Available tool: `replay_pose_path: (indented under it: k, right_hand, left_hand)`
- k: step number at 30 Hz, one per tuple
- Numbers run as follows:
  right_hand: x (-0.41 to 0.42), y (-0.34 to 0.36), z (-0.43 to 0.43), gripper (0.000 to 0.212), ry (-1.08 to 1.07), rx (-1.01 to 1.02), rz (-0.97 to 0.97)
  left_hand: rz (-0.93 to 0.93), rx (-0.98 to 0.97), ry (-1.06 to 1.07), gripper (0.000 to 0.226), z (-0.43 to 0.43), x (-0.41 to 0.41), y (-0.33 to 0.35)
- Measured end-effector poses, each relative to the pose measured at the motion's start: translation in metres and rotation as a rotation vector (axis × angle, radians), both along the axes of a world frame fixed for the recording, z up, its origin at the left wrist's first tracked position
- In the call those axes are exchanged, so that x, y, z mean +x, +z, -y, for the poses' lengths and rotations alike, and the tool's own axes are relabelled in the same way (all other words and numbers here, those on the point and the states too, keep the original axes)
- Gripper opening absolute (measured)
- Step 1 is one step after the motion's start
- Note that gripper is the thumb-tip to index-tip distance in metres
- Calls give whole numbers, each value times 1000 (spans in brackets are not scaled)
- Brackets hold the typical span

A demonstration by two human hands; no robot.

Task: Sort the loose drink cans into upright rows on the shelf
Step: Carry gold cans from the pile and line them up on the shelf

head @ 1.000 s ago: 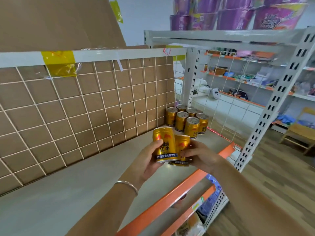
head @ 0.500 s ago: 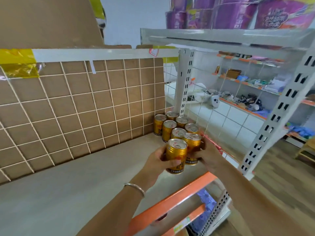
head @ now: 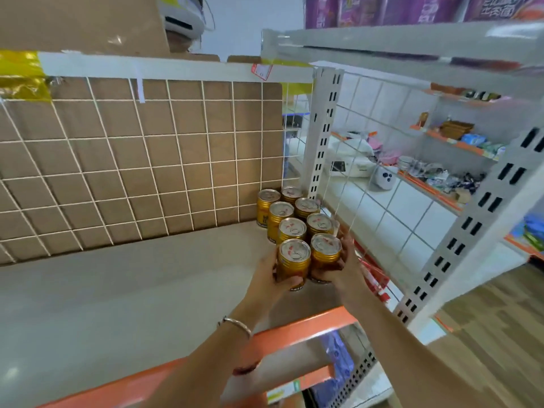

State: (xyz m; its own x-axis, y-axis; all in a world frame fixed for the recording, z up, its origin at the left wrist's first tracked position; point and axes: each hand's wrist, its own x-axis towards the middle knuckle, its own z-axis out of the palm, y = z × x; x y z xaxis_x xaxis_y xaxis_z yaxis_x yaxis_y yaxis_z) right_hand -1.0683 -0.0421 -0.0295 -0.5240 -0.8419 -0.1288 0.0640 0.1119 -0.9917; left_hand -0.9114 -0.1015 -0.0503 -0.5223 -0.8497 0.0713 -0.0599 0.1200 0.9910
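Several gold drink cans (head: 290, 214) stand upright in two rows in the back right corner of the grey shelf (head: 123, 290). My left hand (head: 266, 282) grips a gold can (head: 294, 262) at the front of the left row. My right hand (head: 343, 267) grips another gold can (head: 325, 253) at the front of the right row. Both held cans are upright, side by side, directly in front of the standing rows. Whether their bases touch the shelf is hidden by my fingers.
A white wire grid over brown cardboard (head: 132, 160) backs the shelf. A wire side panel and slotted white upright (head: 323, 134) close the right side. The orange front lip (head: 297, 331) runs below my wrists. Another shelf (head: 412, 42) hangs overhead.
Both hands moved forward and right with the two cans, turning them from tilted to upright and bringing them against the front of the standing rows.
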Motion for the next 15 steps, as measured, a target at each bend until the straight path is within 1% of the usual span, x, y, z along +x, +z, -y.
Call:
replay_pose_path:
  k: [3,5,7,9,12,15]
  right_hand:
    - [-1,4,-3,86,73,-9,-71]
    - [-2,4,-6,87,108,-3,-149]
    - [-2,1,-8,91,125,25,-224]
    - [-3,-2,-8,93,132,58,-287]
    - [-5,-6,-6,93,96,95,-304]
    - [-6,-15,-6,94,64,125,-332]
  left_hand:
    - [129,-106,69,75,-2,-2,-3]
    - [199,-156,113,80,-4,-1,-5]
    - [230,-161,130,83,-8,-2,-4]
    - [242,-155,138,82,-12,-2,-2]
    - [321,-194,148,81,-15,0,-9]
    - [299,-140,162,72,-15,3,-12]
